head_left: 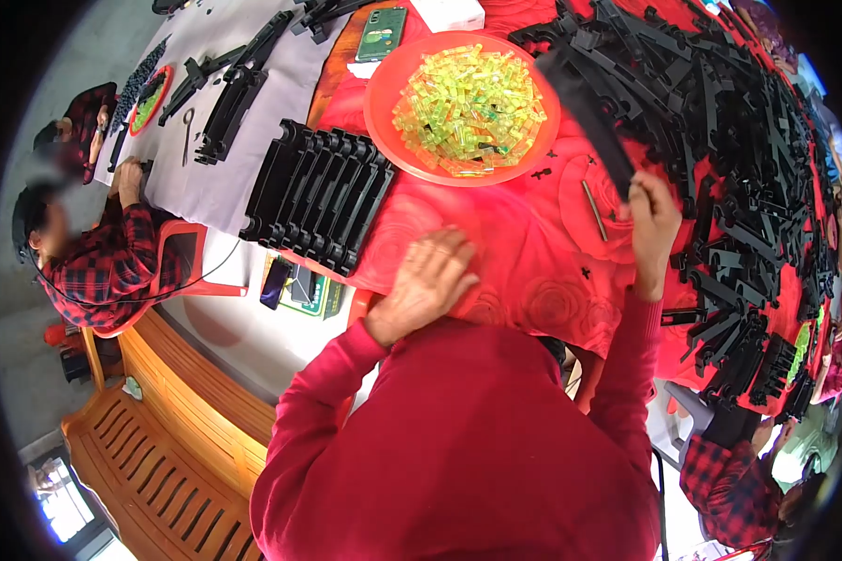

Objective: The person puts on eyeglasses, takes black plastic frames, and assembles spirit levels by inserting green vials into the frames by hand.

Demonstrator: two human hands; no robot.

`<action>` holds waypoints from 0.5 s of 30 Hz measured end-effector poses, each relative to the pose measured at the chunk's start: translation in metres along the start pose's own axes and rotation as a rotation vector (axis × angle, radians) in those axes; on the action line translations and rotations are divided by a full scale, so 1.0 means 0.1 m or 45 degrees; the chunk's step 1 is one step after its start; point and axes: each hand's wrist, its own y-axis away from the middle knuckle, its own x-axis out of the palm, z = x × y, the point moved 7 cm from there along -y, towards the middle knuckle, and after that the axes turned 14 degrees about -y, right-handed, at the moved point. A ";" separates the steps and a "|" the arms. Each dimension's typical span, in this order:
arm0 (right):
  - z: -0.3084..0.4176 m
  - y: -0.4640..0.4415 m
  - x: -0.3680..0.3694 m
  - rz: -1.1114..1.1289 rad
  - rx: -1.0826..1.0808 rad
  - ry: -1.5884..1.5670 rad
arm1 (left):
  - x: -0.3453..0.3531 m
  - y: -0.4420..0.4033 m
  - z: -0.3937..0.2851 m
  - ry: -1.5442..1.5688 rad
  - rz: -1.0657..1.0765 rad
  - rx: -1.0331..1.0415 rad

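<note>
My right hand [655, 217] pinches the near end of a long black plastic part [594, 126], which slants up and left past the bowl's right side. My left hand [430, 280] lies palm down at the edge of the red tablecloth [533, 252], fingers apart, holding nothing. Up and left of that hand stands a row of black parts [323, 192] laid side by side. A red bowl [379, 122] full of small yellow-green clear pieces [468, 107] is beyond my hands. Between bowl and right hand lies a thin metal rod [594, 210].
A large heap of black parts [720, 122] covers the right side. A phone [382, 35] lies behind the bowl. One person [103, 266] sits at the left by a grey-covered table [220, 192]; another [734, 491] is at the lower right. A wooden bench [168, 449] stands lower left.
</note>
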 end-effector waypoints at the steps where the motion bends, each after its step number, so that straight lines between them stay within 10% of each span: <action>1: -0.02 0.16 0.06 0.082 0.048 0.008 | 0.08 0.04 -0.05 -0.001 0.001 -0.006; 7: -0.05 0.63 0.78 0.574 -0.105 0.284 | 0.41 0.45 -0.24 -0.121 0.531 0.180; 15: -0.24 0.66 1.06 0.756 -0.210 0.536 | 0.07 0.52 -0.14 0.183 0.105 0.120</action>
